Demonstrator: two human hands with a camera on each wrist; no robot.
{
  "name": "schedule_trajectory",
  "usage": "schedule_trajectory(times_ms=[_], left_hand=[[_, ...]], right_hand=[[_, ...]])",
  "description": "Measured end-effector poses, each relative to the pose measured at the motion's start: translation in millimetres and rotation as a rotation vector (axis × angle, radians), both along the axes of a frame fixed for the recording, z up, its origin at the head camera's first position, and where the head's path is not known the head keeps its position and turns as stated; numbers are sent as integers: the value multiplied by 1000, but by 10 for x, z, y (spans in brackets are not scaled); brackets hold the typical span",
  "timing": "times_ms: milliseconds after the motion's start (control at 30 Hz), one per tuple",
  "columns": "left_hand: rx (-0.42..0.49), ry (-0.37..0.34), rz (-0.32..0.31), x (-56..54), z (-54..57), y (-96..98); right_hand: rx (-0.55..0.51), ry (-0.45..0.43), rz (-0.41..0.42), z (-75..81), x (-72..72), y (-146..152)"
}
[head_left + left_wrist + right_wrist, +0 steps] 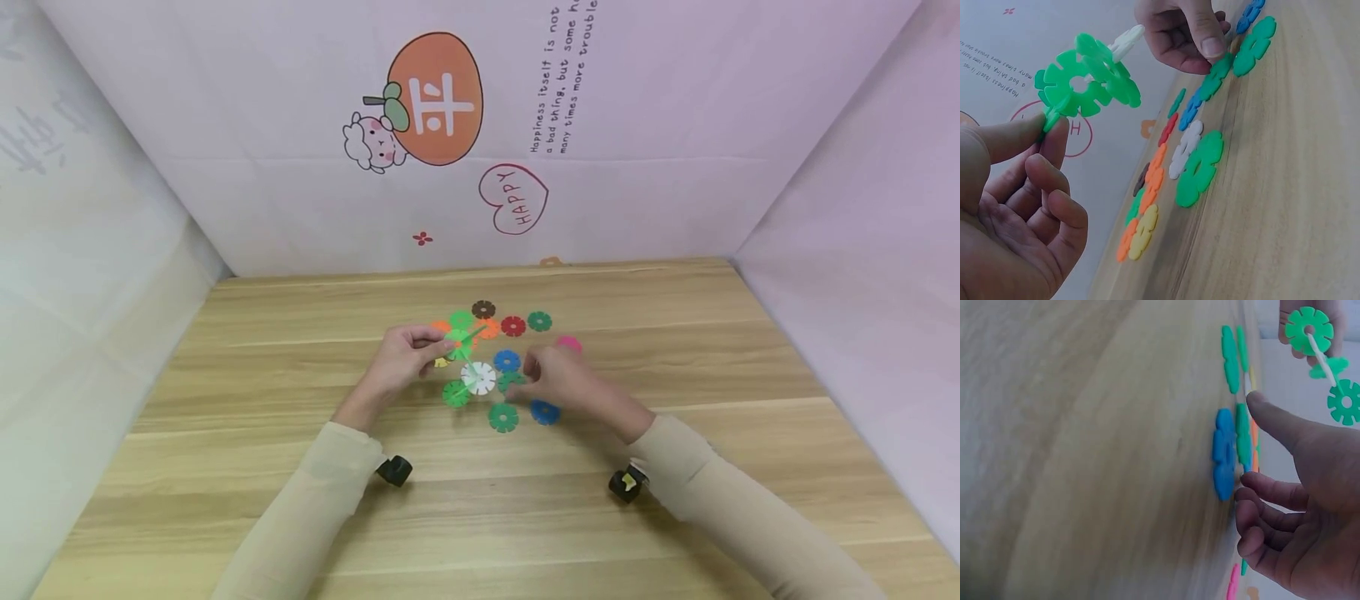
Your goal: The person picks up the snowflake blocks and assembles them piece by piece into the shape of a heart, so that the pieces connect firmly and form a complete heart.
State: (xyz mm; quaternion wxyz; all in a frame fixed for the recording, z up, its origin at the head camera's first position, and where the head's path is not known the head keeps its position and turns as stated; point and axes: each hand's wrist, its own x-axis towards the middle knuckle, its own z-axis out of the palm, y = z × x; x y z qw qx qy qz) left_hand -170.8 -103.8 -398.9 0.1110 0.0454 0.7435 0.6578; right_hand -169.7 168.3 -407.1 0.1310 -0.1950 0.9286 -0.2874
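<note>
Green snowflake pieces (1088,78) pinched in left hand (401,360) fingers; right hand (564,379) fingers pinch a dark-green disc (1219,69) on the table (675,333)

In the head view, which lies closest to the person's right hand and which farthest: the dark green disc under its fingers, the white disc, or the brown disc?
From the right hand:
1. Dark green disc, at the fingertips, just left of the hand.
2. White disc, further left, in the middle of the cluster.
3. Brown disc, at the far edge of the cluster, toward the wall.
</note>
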Motion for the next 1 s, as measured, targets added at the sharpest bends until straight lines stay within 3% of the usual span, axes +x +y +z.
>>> schedule_trajectory(times_ms=[233, 367, 600, 833, 1000], left_hand=[[7, -12, 7, -3, -15, 3], [8, -6, 6, -3, -34, -14], [32, -19, 11, 0, -47, -31], [35, -20, 13, -6, -58, -42], [43, -24, 10, 4, -57, -36]], right_hand=[[34, -21, -40, -33, -2, -55], [-19, -45, -43, -37, -14, -57], [-279, -87, -37, -17, -56, -36], [-646, -72, -152, 119, -96, -78], [-759, -34, -226, 222, -119, -118]])
